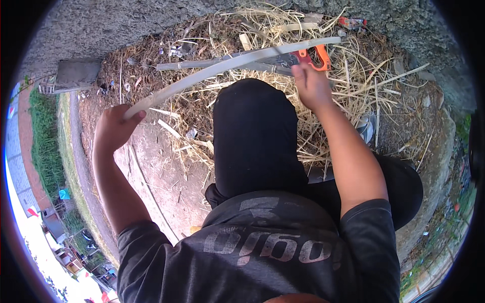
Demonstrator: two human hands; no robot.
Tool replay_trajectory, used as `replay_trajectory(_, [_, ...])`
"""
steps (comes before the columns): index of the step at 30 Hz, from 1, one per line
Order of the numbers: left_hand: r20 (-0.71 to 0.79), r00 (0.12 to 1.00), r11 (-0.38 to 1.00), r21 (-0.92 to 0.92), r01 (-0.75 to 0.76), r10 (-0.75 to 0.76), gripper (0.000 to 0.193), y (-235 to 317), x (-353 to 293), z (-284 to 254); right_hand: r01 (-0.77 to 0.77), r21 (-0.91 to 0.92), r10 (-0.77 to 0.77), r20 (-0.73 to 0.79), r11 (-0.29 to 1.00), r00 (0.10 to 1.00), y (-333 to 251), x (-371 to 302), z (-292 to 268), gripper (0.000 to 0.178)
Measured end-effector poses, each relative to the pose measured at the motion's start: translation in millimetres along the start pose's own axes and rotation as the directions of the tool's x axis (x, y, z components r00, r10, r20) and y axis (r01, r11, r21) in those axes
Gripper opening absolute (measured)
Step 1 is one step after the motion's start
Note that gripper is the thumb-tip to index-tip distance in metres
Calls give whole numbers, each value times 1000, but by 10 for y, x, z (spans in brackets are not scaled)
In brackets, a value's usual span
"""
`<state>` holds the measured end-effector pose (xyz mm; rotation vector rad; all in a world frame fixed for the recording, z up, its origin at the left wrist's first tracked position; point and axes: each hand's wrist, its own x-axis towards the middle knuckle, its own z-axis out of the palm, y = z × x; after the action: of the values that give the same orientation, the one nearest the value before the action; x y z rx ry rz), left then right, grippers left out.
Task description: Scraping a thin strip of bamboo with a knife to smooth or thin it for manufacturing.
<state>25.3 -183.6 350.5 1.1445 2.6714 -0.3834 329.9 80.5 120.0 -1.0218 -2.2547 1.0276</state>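
The pale strip [222,66] arched from the left hand [117,126], closed around one end, to beyond the right hand [312,86], curled by an orange-handled tool [326,59], its hold unclear. Positioning seemed underway, probably calling for steadying next.

A long, pale, flat strip [217,70] is held at one end by the left grip [115,129], slanted away rightward; just beyond the right grip [313,88], an orange-handled tool [324,56] is partly overlapped by the strip.
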Motion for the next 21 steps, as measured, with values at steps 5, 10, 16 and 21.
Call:
replay_trajectory(5, [-1,1000,1000,2,-22,22,46,-39,61,-108,180,-40,-173,146,983,974,-53,-86,171,46])
replay_trajectory(10, [47,999,999,-27,-19,20,44,-44,124,127,-360,-215,335,-144,908,931,884,-242,87,50])
replay_trajectory(16, [-21,999,999,-14,-32,31,42,34,27,93,-135,-27,134,-49,990,990,277,-191,225,49])
replay_trajectory(21, [-183,977,988,124,-91,113,42,42,71,102,-236,-221,262,98,946,960,725,-257,137,48])
